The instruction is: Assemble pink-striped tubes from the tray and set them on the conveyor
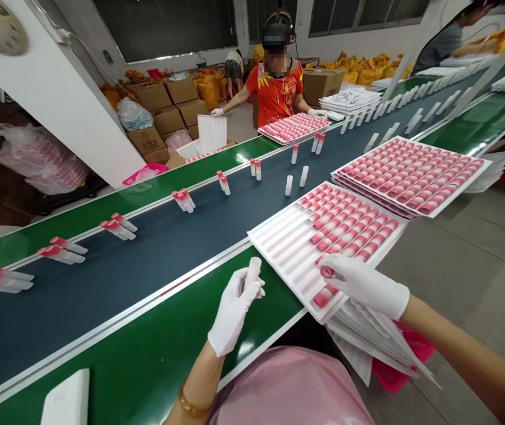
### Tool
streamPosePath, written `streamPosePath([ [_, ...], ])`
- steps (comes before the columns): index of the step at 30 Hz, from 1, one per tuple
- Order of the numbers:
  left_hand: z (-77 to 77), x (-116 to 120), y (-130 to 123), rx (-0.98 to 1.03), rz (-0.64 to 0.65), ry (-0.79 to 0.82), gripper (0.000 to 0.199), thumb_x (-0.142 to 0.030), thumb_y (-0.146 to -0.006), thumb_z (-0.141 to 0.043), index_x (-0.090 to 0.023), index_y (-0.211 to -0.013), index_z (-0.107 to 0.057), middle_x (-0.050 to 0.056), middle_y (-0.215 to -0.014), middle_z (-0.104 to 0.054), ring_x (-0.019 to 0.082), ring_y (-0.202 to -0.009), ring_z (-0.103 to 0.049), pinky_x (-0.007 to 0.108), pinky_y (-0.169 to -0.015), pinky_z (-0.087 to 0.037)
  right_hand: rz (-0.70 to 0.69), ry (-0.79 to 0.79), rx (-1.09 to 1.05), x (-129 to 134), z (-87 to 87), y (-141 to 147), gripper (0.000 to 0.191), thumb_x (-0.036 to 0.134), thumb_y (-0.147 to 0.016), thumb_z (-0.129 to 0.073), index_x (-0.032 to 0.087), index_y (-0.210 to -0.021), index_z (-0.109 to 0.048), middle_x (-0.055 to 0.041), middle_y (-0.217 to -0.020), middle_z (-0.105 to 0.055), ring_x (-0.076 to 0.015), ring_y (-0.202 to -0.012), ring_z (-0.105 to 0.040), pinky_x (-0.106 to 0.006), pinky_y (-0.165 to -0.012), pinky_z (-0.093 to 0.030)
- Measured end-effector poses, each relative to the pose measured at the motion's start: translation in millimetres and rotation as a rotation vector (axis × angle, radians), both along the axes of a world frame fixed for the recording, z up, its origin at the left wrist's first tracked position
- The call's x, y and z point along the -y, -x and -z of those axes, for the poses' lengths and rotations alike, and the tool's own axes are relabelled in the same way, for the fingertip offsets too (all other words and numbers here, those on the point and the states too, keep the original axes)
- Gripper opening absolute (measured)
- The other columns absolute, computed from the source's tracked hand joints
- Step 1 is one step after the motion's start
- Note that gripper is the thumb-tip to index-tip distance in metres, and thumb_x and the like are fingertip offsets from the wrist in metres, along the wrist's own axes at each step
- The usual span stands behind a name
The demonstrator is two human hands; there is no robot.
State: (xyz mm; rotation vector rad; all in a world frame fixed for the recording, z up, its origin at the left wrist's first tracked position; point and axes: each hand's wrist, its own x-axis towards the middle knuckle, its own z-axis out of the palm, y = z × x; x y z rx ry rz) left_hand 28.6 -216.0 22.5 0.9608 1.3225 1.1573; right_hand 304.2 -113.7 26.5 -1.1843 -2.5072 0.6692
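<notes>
Our left hand (233,310), in a white cotton glove, has its fingers curled together around a white tube (253,274), which stands nearly upright with its top above the fingertips. Our right hand (365,285), also gloved, reaches across a white moulded tray (279,251) and brings its fingertips (334,267) together at a pink-and-white tube (327,272) lying in one of the tray's slots. The fingers seem to be touching that tube, but we cannot tell from this angle whether they are clamped on it.

The tray sits at the near edge of the conveyor belt (102,301), its far rows filled with pink-and-white tubes and its left-hand slots bare. Just beyond it, to the right, lies a stack of filled trays (412,177). Below our right arm, a sheaf of white sheets (376,336) rests on a pink bin (403,363).

Pairs of pink-capped tubes (117,227) lie along the dark belt, with white tubes (294,183) standing upright further along. Across the belt, a co-worker (274,88) in an orange top has both gloved hands near another filled tray (294,127). Cardboard boxes (168,112) and yellow sacks (367,71) are piled beyond.
</notes>
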Motion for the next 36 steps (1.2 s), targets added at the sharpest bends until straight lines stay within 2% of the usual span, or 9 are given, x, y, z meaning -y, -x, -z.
streamPosePath([
  [3, 2.4, 2, -1, -0.092, -0.024, -0.017, 0.036, -0.049, -0.096, -0.053, -0.022, -0.119, -0.059, 0.004, -0.095, -0.055, 0.019, -0.089, -0.052, 0.033, -0.086, -0.042, 0.107, 0.076, -0.313, 9, -17.5, 24, 0.025, 0.026, -0.094, -0.058, 0.024, -0.12, -0.061, -0.0014, -0.092, -0.063, -0.0163, -0.084, -0.061, -0.027, -0.076, -0.052],
  [6, 3.1, 3, -2, -0.15, -0.023, -0.063, 0.041, -0.05, -0.101, -0.04, -0.023, -0.121, -0.062, 0.004, -0.099, -0.055, 0.018, -0.086, -0.049, 0.033, -0.086, -0.041, 0.167, 0.153, -0.579, 20, -36.5, 59, 0.026, 0.027, -0.09, -0.066, 0.027, -0.116, -0.066, 0.0, -0.095, -0.064, -0.0161, -0.086, -0.062, -0.026, -0.075, -0.052],
  [8, 3.9, 2, 0, -0.157, -0.053, -0.062, 0.039, -0.05, -0.1, -0.043, -0.023, -0.119, -0.063, 0.004, -0.098, -0.056, 0.018, -0.088, -0.051, 0.033, -0.087, -0.042, 0.179, 0.192, -0.645, 26, -46.5, 81, 0.023, 0.023, -0.091, -0.065, 0.025, -0.113, -0.067, 0.0, -0.095, -0.066, -0.0161, -0.087, -0.064, -0.026, -0.076, -0.053],
  [13, 14.6, -3, 5, -0.046, -0.097, -0.024, 0.038, -0.051, -0.091, -0.06, -0.022, -0.117, -0.061, 0.005, -0.1, -0.063, 0.019, -0.084, -0.057, 0.032, -0.079, -0.048, 0.113, -0.027, -0.535, 39, -57.5, 117, 0.028, 0.011, -0.092, -0.06, 0.023, -0.118, -0.063, -0.0029, -0.11, -0.067, -0.0167, -0.097, -0.064, -0.025, -0.085, -0.054],
  [16, 25.8, -5, 8, -0.01, -0.11, -0.067, 0.038, -0.047, -0.091, -0.062, -0.023, -0.12, -0.063, 0.007, -0.114, -0.065, 0.022, -0.098, -0.059, 0.033, -0.088, -0.049, 0.037, -0.134, -0.395, 43, -60.1, 129, 0.016, 0.01, -0.095, -0.058, 0.021, -0.105, -0.063, -0.0045, -0.108, -0.065, -0.0172, -0.095, -0.063, -0.024, -0.079, -0.053],
  [22, 43.7, -7, 16, -0.013, -0.155, -0.077, 0.036, -0.047, -0.092, -0.061, -0.023, -0.119, -0.068, 0.005, -0.103, -0.066, 0.017, -0.082, -0.057, 0.029, -0.076, -0.05, -0.025, -0.137, -0.277, 38, -63.7, 138, 0.015, 0.009, -0.096, -0.056, 0.018, -0.084, -0.056, -0.005, -0.097, -0.061, -0.0173, -0.084, -0.06, -0.025, -0.066, -0.047],
  [29, 51.2, -7, 18, -0.022, -0.209, -0.156, 0.033, -0.049, -0.091, -0.062, -0.023, -0.111, -0.07, 0.005, -0.099, -0.064, 0.019, -0.085, -0.058, 0.031, -0.08, -0.051, 0.045, -0.12, -0.348, 32, -64.4, 143, 0.017, 0.008, -0.088, -0.067, 0.018, -0.079, -0.057, 0.0015, -0.081, -0.056, -0.0113, -0.069, -0.054, -0.022, -0.063, -0.041],
  [33, 55.0, -7, 21, -0.108, -0.245, -0.177, 0.041, -0.057, -0.085, -0.065, -0.024, -0.109, -0.07, 0.007, -0.103, -0.065, 0.024, -0.093, -0.061, 0.036, -0.086, -0.052, 0.071, -0.176, -0.362, 31, -62.7, 147, 0.025, 0.008, -0.088, -0.063, 0.019, -0.071, -0.048, 0.004, -0.069, -0.048, -0.0109, -0.059, -0.043, -0.025, -0.055, -0.032],
  [36, 58.6, -7, 24, -0.134, -0.261, -0.174, 0.05, -0.065, -0.08, -0.066, -0.023, -0.107, -0.07, 0.009, -0.105, -0.066, 0.027, -0.096, -0.062, 0.04, -0.088, -0.052, 0.141, -0.071, -0.346, 30, -63.0, 151, 0.034, 0.014, -0.085, -0.066, 0.019, -0.065, -0.04, 0.0049, -0.063, -0.042, -0.0101, -0.054, -0.037, -0.025, -0.052, -0.028],
])
